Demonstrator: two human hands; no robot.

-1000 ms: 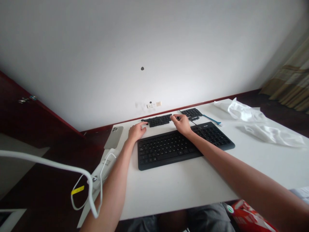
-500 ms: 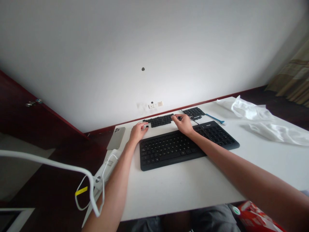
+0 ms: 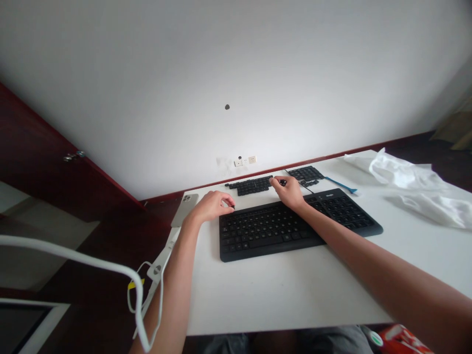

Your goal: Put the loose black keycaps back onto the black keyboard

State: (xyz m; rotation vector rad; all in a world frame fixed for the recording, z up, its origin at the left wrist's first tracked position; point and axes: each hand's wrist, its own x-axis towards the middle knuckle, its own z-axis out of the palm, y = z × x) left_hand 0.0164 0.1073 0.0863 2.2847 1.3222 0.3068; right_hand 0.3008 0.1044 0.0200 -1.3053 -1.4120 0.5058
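A black keyboard (image 3: 271,241) lies on the white table, with bare switch spots along its main rows. My left hand (image 3: 213,206) is over its far left corner, thumb and forefinger pinching a small black keycap (image 3: 232,208) that is mostly hidden. Beyond the keyboard, my right hand (image 3: 289,191) is closed round a small dark object (image 3: 282,182), too covered to name. Its fingertips are at the right end of a block of loose black keycaps (image 3: 254,186). A second group of keycaps (image 3: 305,173) lies farther right.
A slim blue tool (image 3: 341,185) lies right of the keycaps, with crumpled white plastic bags (image 3: 401,172) beyond. At the left edge are a phone (image 3: 185,209) and a white power strip (image 3: 157,270). A white curved arm (image 3: 92,260) crosses the lower left.
My left hand has come from beside the loose keycaps toward me, to the keyboard's far left corner, carrying the keycap. My right hand stays by the keycaps. The view has shifted slightly.
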